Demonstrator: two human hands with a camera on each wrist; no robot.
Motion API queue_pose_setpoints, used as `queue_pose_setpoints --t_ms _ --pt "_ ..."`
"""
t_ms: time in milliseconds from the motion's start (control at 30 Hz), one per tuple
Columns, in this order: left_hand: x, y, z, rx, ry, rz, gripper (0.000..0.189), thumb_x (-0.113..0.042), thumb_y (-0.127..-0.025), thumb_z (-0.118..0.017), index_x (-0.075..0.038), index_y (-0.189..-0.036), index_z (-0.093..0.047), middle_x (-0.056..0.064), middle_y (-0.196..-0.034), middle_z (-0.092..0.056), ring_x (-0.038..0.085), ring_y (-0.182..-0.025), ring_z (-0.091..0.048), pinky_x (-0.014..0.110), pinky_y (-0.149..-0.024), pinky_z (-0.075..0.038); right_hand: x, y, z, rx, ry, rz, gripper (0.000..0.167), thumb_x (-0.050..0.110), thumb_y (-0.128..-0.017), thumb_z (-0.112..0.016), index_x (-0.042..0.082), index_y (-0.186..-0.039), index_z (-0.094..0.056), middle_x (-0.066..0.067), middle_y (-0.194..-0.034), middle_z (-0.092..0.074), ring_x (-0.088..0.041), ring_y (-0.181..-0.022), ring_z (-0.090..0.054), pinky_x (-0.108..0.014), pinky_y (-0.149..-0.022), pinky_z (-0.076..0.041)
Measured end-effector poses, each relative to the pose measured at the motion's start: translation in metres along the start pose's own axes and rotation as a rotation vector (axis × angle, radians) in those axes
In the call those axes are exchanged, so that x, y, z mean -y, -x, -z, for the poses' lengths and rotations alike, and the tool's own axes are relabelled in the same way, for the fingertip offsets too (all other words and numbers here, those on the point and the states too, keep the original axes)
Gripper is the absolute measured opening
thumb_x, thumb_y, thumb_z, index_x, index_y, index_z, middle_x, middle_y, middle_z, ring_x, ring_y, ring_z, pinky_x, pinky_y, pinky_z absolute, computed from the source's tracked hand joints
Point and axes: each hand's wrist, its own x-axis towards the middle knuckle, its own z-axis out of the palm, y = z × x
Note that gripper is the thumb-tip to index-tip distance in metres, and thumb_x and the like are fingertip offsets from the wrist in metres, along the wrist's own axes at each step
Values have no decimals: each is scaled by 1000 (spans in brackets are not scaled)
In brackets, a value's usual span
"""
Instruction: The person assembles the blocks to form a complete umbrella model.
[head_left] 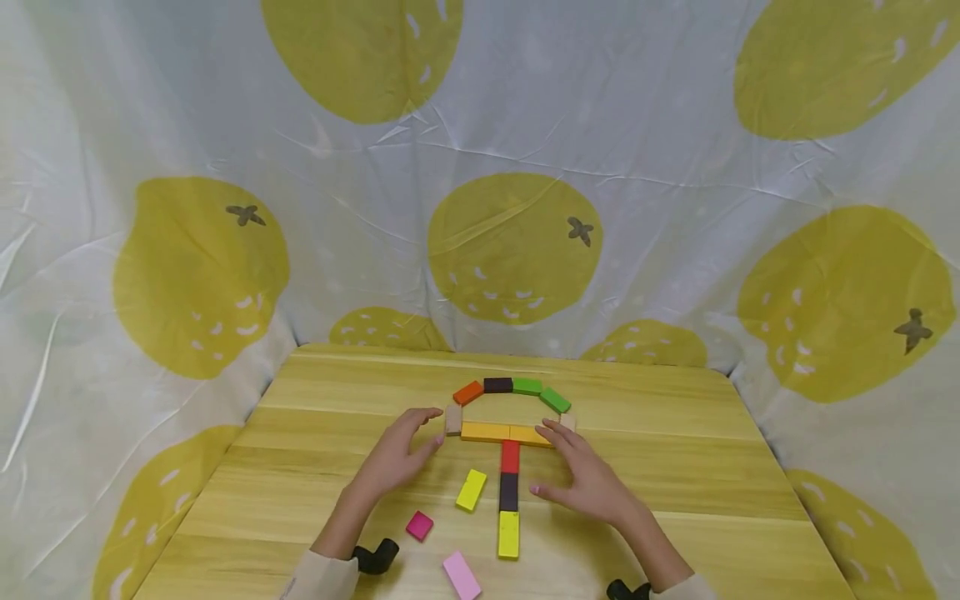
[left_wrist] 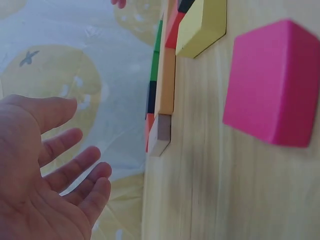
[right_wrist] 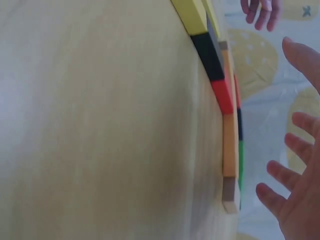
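Flat coloured blocks lie on the wooden table in an umbrella-like outline. Its arc has an orange-red block (head_left: 468, 392), a dark block (head_left: 498, 385), two green blocks (head_left: 555, 400) and a wooden block (head_left: 453, 419) at each end. Orange blocks (head_left: 485, 432) form the straight base. A stem of red (head_left: 510, 457), dark (head_left: 508, 492) and yellow (head_left: 508, 535) blocks runs toward the person. My left hand (head_left: 396, 454) hovers beside the left wooden block, fingers spread and holding nothing. My right hand (head_left: 588, 479), also holding nothing, is over the right side and partly hides the right wooden block.
Loose on the near left of the table (head_left: 660, 433) are a yellow block (head_left: 471, 490), a magenta block (head_left: 419, 526) and a pink block (head_left: 461, 575). A lemon-print cloth (head_left: 510, 150) hangs behind the table and along its sides.
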Motion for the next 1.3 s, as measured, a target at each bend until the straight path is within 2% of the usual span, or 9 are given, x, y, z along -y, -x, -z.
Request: queue_pose_setpoints --t_ms 100,267,433,567,700,833,967,1100,1300 --pt "-3 8 -2 7 2 -3 45 -27 -101 -68 -16 -143 -59 7 -145 -59 30 -133 -56 53 -111 -47 7 5 -7 27 -6 -3 90 59 -86 -76 38 -161 -31 10 -169 -27 -30 -153 -33 -64 -111 -43" --pt "-6 21 -10 29 15 -37 43 -23 -100 -69 -14 -141 -60 6 -143 -60 30 -135 -56 53 -112 -47 12 9 -20 64 8 23 91 65 -85 -73 29 -161 -36 4 -168 -31 -29 -152 -35 -62 -109 -46" --pt "-12 33 -21 62 41 -23 42 -23 -100 -69 -13 -140 -61 3 -143 -59 30 -136 -55 54 -112 -47 14 11 -31 82 37 72 92 67 -86 -71 23 -160 -38 1 -167 -32 -30 -151 -35 -61 -110 -45" --pt "-16 40 -26 94 36 -7 42 -26 -101 -68 -15 -141 -60 2 -143 -58 29 -137 -54 55 -113 -46 15 11 -37 94 57 83 94 72 -85 -68 24 -161 -38 0 -168 -32 -30 -152 -35 -61 -110 -45" --pt "-18 47 -31 98 11 -14 40 -28 -102 -67 -16 -139 -61 0 -141 -59 28 -135 -55 55 -112 -46 13 10 -42 97 86 94 98 74 -84 -67 25 -162 -36 0 -169 -30 -33 -152 -34 -63 -110 -44" --pt "-20 53 -36 96 -8 -54 37 -27 -102 -67 -17 -137 -63 -3 -139 -60 25 -133 -56 53 -110 -48 11 9 -45 111 117 105 99 75 -83 -67 24 -162 -35 1 -169 -30 -38 -152 -33 -65 -112 -41" --pt "-23 58 -40 124 -10 -77 36 -29 -101 -67 -19 -136 -63 -6 -140 -59 21 -133 -56 51 -111 -49 12 9 -47 133 148 102 99 76 -83 -65 22 -161 -38 1 -169 -32 -38 -152 -34 -65 -115 -38" --pt "-27 63 -43 153 -1 -66 34 -30 -102 -65 -20 -135 -64 -7 -140 -59 20 -133 -56 50 -111 -49 13 9 -47 133 160 101 98 76 -83 -65 19 -159 -41 0 -168 -33 -38 -152 -34 -64 -116 -36" --pt "-30 71 -48 145 10 -40 31 -28 -102 -66 -21 -132 -66 -8 -137 -60 19 -129 -59 49 -108 -51 14 9 -46 142 170 95 98 75 -83 -66 18 -158 -43 -2 -167 -35 -39 -152 -35 -64 -116 -37"
